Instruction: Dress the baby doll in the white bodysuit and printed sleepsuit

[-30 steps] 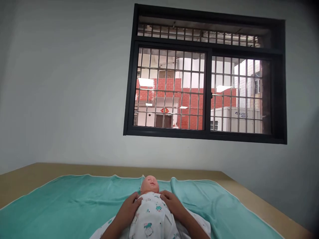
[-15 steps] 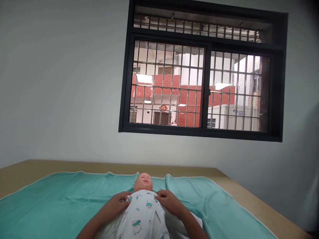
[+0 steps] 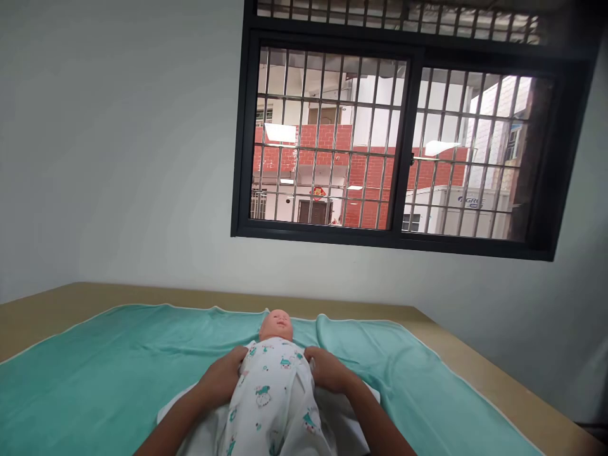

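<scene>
A baby doll point(image 3: 276, 324) lies on its back on a teal blanket point(image 3: 104, 367), its body wrapped in a white printed cloth point(image 3: 275, 399). My left hand point(image 3: 224, 378) presses against the left side of the wrapped body, fingers curled round the cloth. Against the right side rests my right hand point(image 3: 325, 370), its fingers likewise curled on the cloth near the doll's shoulder. Both forearms reach in from the bottom edge.
The blanket covers a tan wooden table point(image 3: 456, 354) that stands against a pale wall. A black-framed barred window point(image 3: 394, 145) fills the wall above. The table's right edge runs diagonally toward the lower right.
The view has tilted down a little. Both hands have slid from the doll's upper chest down onto its sides, gathering the cloth inward.
</scene>
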A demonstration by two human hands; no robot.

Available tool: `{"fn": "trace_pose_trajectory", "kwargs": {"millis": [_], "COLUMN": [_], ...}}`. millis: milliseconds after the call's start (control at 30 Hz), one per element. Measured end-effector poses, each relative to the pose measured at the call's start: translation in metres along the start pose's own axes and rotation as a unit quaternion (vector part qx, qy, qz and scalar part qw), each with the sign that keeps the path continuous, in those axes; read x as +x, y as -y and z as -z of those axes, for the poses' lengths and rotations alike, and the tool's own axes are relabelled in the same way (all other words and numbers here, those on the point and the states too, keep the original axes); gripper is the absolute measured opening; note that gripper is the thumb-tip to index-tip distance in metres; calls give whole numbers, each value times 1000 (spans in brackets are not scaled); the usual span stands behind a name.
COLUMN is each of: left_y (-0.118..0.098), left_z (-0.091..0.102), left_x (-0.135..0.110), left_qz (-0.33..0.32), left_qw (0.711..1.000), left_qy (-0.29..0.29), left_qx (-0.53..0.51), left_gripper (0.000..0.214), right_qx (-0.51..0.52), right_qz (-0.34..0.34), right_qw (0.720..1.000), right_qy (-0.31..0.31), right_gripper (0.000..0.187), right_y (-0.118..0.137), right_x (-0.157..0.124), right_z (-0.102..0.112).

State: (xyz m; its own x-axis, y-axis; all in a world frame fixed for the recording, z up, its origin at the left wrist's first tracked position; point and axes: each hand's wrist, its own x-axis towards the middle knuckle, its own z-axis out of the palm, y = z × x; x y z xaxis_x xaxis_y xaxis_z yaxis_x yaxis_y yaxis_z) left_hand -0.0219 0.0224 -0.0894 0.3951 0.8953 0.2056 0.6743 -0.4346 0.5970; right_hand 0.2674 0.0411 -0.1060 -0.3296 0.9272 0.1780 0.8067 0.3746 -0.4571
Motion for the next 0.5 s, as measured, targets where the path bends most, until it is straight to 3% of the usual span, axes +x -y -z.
{"fn": "trace_pose_trajectory", "kwargs": {"millis": [167, 333, 400, 500], "left_y": [8, 25, 26, 21], "left_z": [-26, -45, -45, -47], "left_x": [-6, -30, -47, -70], "left_qz": [-9, -90, -158, -270], "left_qw": [986, 927, 905, 896], "left_qy": [-116, -237, -250, -211], "left_qx": [120, 278, 307, 284], "left_gripper": [42, 44, 40, 32], "right_qx": [-55, -134, -153, -142], "right_qz": [-24, 67, 87, 151], "right_qw": [995, 976, 973, 972], "right_qy": [-82, -159, -152, -113], "right_gripper": [17, 48, 53, 41], "right_y": [14, 13, 8, 7], "right_x": [-9, -48, -72, -102], "right_z": [-16, -31, -35, -36]}}
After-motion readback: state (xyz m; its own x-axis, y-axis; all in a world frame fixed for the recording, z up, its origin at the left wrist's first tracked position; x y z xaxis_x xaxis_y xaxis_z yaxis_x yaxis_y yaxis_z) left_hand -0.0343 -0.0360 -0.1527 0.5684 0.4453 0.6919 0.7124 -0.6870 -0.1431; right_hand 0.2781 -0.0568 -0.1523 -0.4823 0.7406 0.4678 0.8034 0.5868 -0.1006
